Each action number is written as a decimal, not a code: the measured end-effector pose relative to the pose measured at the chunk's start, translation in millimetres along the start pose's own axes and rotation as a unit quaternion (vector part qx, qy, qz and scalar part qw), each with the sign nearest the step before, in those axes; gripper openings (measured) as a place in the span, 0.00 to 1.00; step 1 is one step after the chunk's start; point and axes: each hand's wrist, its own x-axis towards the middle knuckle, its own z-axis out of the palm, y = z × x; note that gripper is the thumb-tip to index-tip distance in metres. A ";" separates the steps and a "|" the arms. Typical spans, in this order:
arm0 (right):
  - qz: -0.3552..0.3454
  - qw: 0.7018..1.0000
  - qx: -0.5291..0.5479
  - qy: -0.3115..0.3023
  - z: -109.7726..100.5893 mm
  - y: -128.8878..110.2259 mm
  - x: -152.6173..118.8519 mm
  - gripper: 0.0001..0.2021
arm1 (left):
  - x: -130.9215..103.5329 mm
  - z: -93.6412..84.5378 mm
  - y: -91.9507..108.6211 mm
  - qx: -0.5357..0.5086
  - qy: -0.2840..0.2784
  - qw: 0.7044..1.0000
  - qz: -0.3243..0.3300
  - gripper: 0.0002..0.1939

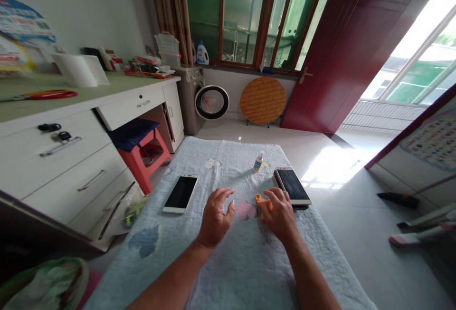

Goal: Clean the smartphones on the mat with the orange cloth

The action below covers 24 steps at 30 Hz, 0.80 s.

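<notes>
My left hand (216,217) hovers above the light blue cloth (228,262) on the table, its fingers curved and apart with nothing between them. Beneath the fingers of my right hand (281,215) is a small orange cloth (262,206), bunched up and pinched in them. To the left of my left hand lies a white-framed phone (180,194), its dark screen facing up. Just right of my right hand, another phone (292,185) rests on a darker flat item, mostly hidden below it. A small spray bottle (258,161) stands upright farther back.
Along the left runs a white desk (138,103) holding paper rolls (79,70) and clutter. A red stool (146,158) sits partly under it. Beyond are a washing machine (192,101) with its round door ajar, a folded round table (262,101) and a dark red door (331,53).
</notes>
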 end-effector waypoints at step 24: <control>0.196 0.916 0.332 -0.110 16.3 -22.0 -3.7 0.14 | 22.5 -83.2 -72.8 0.437 -0.158 0.837 -0.290 0.38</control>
